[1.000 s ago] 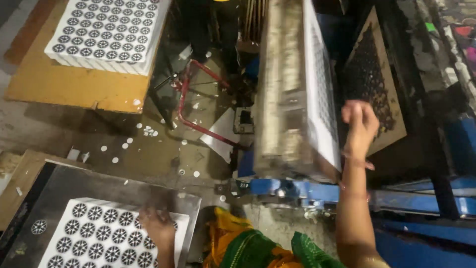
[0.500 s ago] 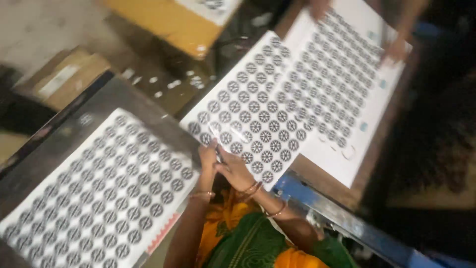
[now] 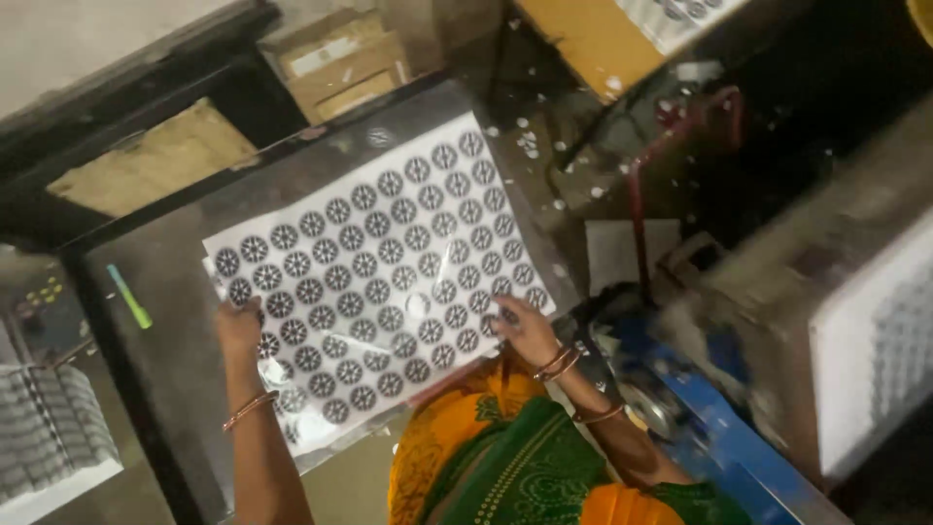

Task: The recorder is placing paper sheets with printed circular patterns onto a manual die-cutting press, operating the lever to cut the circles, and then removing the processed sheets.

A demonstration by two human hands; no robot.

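A large white sheet (image 3: 379, 272) printed with rows of round black wheel-like patterns lies flat and slightly skewed on a dark, glossy desk (image 3: 165, 292), on top of a stack of like sheets whose lower edge shows beneath it near the person's body. The left hand (image 3: 238, 326) rests on the sheet's left edge, its grip closed over the paper there, though whether the fingers pinch the edge or merely press it down cannot be told. The right hand (image 3: 525, 329) lies on the sheet's lower right corner with its grip spread, fingers flat on the paper. Both wrists carry thin bangles. A small green pen (image 3: 129, 297) lies on the desk to the left of the sheet, well apart from it. Beyond the desk's far edge sits a brown cardboard box (image 3: 335, 63), and at the top of the view a yellow board (image 3: 593, 39) carries another patterned sheet. To the right stands a blurred machine with a blue frame (image 3: 700, 408) and a red bent pipe (image 3: 671, 146) above it; white paper discs lie scattered on the floor (image 3: 583, 165) between the desk and the machine.
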